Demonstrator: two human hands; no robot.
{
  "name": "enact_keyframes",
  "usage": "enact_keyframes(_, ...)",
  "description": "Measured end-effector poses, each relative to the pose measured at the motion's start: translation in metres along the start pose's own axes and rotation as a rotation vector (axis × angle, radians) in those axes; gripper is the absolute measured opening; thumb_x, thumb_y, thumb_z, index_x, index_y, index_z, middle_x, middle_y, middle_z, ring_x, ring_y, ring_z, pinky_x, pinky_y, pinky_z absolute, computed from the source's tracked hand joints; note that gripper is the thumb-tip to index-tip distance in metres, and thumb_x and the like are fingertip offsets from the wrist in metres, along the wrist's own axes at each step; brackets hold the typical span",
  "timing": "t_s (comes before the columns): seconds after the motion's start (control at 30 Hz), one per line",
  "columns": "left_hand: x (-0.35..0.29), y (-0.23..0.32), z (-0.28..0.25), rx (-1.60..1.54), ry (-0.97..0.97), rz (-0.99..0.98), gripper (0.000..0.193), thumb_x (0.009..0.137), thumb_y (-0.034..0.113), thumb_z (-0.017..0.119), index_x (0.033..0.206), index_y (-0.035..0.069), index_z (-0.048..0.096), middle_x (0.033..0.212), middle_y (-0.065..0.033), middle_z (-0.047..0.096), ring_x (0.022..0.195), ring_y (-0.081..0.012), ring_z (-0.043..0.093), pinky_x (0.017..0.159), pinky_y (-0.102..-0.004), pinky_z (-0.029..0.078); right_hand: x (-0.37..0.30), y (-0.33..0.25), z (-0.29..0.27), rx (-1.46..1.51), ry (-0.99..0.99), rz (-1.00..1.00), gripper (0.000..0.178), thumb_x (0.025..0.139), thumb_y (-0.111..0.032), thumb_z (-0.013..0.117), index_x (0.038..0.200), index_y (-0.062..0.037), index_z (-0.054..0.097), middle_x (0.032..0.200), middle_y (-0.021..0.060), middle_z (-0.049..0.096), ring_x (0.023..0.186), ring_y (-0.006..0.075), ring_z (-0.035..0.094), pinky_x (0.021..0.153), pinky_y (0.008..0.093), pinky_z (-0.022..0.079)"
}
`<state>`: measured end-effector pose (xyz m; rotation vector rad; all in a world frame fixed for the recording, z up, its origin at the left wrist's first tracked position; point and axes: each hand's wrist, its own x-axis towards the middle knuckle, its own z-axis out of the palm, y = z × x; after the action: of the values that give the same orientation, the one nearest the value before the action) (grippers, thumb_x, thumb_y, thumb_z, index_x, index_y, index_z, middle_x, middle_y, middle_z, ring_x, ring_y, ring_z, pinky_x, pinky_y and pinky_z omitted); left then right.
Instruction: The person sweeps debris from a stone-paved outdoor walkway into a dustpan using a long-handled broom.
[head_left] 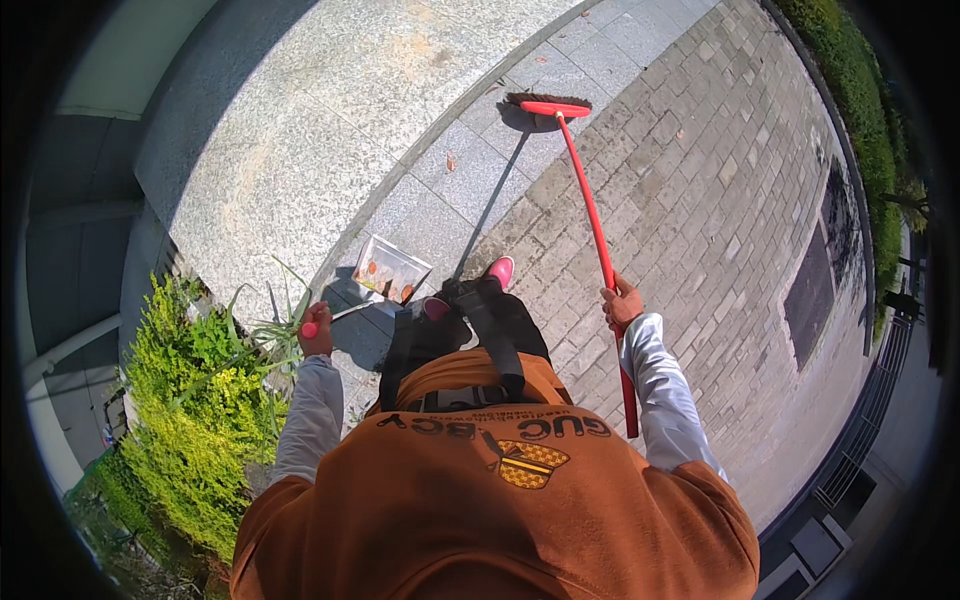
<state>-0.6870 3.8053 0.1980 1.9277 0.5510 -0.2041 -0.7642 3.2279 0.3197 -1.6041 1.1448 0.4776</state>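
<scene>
My right hand (621, 304) is wrapped round the red pole of a broom (592, 212). The pole slants away from beside my right forearm to the broom head, which has dark bristles and rests on the grey paving ahead. On the left, my left hand (317, 343) is closed on the handle of a long-handled dustpan (404, 262), with the handle's red end (310, 329) showing above the fist. Several brown and orange leaves (407, 293) lie in the pale pan, which is near the ground by my feet.
A shrub (200, 390) with yellow-green leaves and some long-bladed plants stand at my left. Smooth grey slabs (490, 160) run between a speckled pale surface (300, 130) and brick paving (690, 190). A few leaves (451, 161) lie on the slabs. A hedge (845, 70) borders the far right.
</scene>
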Motion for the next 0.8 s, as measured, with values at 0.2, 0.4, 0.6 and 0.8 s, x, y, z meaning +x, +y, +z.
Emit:
enact_keyframes(0.2, 0.027, 0.01, 0.035, -0.056, 0.069, 0.079, 0.016, 0.08, 0.013, 0.061, 0.095, 0.007, 0.06, 0.073, 0.0011, 0.057, 0.066, -0.0078, 0.052, 0.061, -0.0205, 0.042, -0.067, 0.036, -0.075, -0.246, -0.228, -0.051, 0.056, 0.078, -0.008, 0.052, 0.131, -0.0056, 0.034, 0.067, 0.0054, 0.054, 0.054, 0.0129, 0.05, 0.051, 0.0258, 0.041)
enact_keyframes(0.4, 0.05, 0.071, 0.064, -0.23, -0.034, 0.031, 0.02, 0.081, 0.014, 0.059, 0.099, 0.005, 0.056, 0.064, 0.0019, 0.051, 0.052, -0.0042, 0.042, 0.047, -0.0182, 0.033, -0.032, 0.058, -0.063, -0.407, -0.309, -0.169, 0.055, 0.076, -0.011, 0.054, 0.128, -0.0039, 0.037, 0.119, 0.0184, 0.05, 0.113, 0.0248, 0.047, 0.094, 0.0268, 0.035)
enact_keyframes(0.6, 0.065, 0.115, 0.089, -0.212, -0.105, 0.098, 0.018, 0.081, 0.008, 0.058, 0.098, 0.004, 0.058, 0.064, 0.0035, 0.05, 0.052, -0.0027, 0.04, 0.047, -0.0171, 0.031, 0.062, -0.005, -0.047, -0.405, -0.067, -0.242, 0.056, 0.076, -0.012, 0.054, 0.13, -0.0082, 0.037, 0.095, 0.0149, 0.059, 0.082, 0.0215, 0.058, 0.074, 0.0291, 0.044)
enact_keyframes(0.8, 0.097, 0.127, 0.102, -0.099, -0.199, 0.147, 0.017, 0.082, 0.008, 0.056, 0.099, 0.003, 0.058, 0.073, 0.0016, 0.055, 0.062, -0.005, 0.047, 0.057, -0.0179, 0.038, 0.001, -0.008, -0.051, -0.04, -0.104, -0.153, 0.06, 0.077, -0.004, 0.051, 0.133, -0.0064, 0.031, 0.064, 0.0012, 0.05, 0.047, 0.0086, 0.043, 0.044, 0.0238, 0.035)
